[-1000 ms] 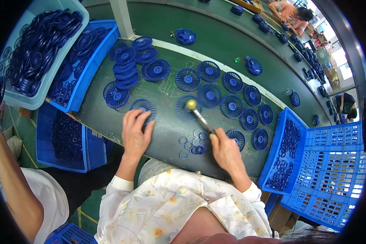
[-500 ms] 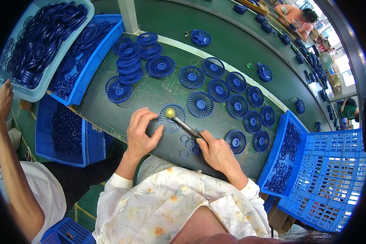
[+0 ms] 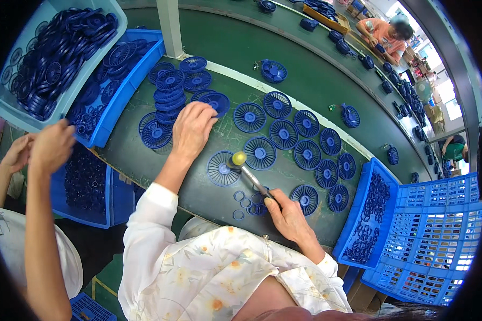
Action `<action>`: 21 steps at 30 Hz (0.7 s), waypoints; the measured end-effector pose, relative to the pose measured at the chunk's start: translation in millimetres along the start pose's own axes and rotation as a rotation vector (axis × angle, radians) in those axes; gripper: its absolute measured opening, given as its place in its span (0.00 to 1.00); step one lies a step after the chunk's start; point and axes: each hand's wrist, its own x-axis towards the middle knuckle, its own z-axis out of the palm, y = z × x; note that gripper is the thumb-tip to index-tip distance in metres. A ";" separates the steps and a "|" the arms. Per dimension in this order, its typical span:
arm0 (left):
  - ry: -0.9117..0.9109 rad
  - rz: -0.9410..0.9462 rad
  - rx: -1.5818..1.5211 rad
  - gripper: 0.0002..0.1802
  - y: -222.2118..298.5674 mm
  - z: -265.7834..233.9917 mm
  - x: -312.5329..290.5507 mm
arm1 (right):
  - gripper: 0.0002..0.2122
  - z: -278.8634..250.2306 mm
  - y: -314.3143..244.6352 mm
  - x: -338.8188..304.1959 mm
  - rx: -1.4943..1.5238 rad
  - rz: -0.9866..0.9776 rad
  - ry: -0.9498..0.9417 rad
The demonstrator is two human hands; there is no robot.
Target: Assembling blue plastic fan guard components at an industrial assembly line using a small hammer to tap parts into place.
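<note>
My right hand (image 3: 292, 220) is wrapped round the dark handle of a small hammer (image 3: 254, 180). The hammer's yellow head (image 3: 239, 158) is over the right part of a round blue spoked grille (image 3: 223, 169) lying flat on the green bench. Reaching forward, my left hand (image 3: 193, 131) has its fingers closed at the near edge of another blue grille (image 3: 218, 101), which sits on top of a small pile. Several thin blue rings (image 3: 245, 203) lie beside my right hand, near the bench's front edge.
More grilles (image 3: 283, 134) spread across the bench to the right. Stacked grilles (image 3: 169, 99) stand at the left. A blue bin of rings (image 3: 367, 230) and a blue crate (image 3: 428, 230) are at right. Full bins (image 3: 120, 75) and a co-worker's hands (image 3: 53, 147) are at left.
My left hand has left the grille under the hammer and reached forward to the piled grille, which has shifted nearer. The hammer stays in my right hand. The co-worker's hands have moved.
</note>
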 end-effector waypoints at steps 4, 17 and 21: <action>0.061 -0.034 0.007 0.09 36.4 -44.3 -44.8 | 0.12 -7.2 4.7 8.0 0.062 -0.042 0.092; -0.079 -0.304 -0.021 0.25 47.6 -79.3 -132.3 | 0.14 10.8 -53.2 129.0 -0.033 -0.087 0.116; -0.079 -0.325 -0.031 0.34 46.0 -75.7 -123.6 | 0.16 17.3 -47.9 147.8 -0.209 -0.041 0.104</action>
